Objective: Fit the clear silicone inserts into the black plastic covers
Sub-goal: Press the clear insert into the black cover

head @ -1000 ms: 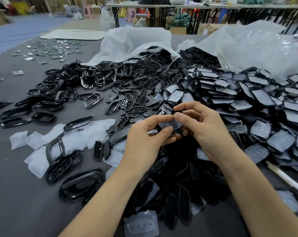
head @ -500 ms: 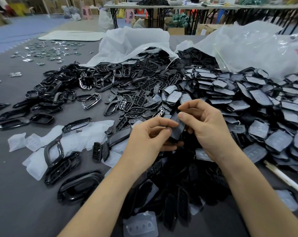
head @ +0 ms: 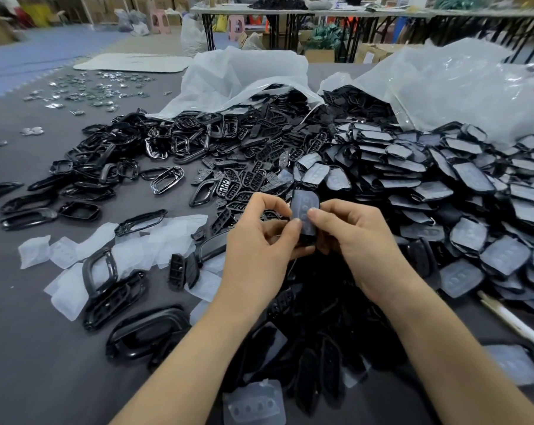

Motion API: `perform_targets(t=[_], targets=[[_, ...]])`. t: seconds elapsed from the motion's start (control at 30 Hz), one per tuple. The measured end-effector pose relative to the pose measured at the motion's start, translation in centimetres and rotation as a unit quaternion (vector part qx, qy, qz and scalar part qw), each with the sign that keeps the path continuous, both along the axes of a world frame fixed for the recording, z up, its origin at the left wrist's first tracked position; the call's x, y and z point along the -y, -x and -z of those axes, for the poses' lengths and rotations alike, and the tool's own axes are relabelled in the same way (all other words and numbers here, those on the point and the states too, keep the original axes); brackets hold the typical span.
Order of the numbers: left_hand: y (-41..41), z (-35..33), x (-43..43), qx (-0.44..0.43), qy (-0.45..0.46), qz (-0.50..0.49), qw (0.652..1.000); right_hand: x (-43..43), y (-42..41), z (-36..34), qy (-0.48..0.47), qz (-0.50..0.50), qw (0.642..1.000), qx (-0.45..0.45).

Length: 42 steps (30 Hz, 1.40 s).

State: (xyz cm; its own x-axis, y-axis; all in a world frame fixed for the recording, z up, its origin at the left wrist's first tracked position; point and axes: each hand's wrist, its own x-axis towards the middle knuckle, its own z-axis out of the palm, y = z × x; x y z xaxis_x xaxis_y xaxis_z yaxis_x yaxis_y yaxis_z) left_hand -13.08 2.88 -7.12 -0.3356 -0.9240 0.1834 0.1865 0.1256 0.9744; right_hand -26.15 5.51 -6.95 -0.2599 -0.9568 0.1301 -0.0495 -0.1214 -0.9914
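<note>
Change: the black cover (head: pixel 306 239) is now turned upright, with the clear insert (head: pixel 304 207) facing the viewer.
Left hand (head: pixel 256 250): pinches the cover's left edge.
Right hand (head: pixel 357 240): pinches the right edge.
Position: held above the worktop (head: pixel 29 348).
Meaning: the insert is probably laid in and its seating is being checked.

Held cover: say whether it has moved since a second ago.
Yes: the cover has tipped from flat to upright, its top now farther from the loose insert below.

No lettering, label, brand or number can be read — the black plastic covers (head: pixel 249 178) bear none legible.
</note>
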Motion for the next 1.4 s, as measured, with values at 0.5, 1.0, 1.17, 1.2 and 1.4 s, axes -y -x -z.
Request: perform_targets(t=[0.5,1.0,1.17,1.2,1.4], targets=[[-0.1,-0.1,0.1,-0.063,-0.105,0.041,0.992,0.2,-0.1,0.2,-0.005,0.026,0.999,-0.036],[-0.9,-0.2,1.2,0.010,-0.072,-0.029,0.997,0.1,0.7,-0.3,-0.018,0.045,0.985,-0.166],[-1.0,-0.1,1.2,0.073,0.012,-0.028,0.997,-0.2,0.4,-0.6,-0.054,-0.044,0.989,-0.130],[-1.0,-0.1,1.1,0.091,0.023,-0.026,0.995,-0.2,0.3,-0.6,-0.055,-0.053,0.988,-0.138],[-1.0,-0.1,1.2,0.096,0.016,-0.039,0.994,-0.3,0.8,-0.7,-0.056,-0.073,0.985,-0.144]])
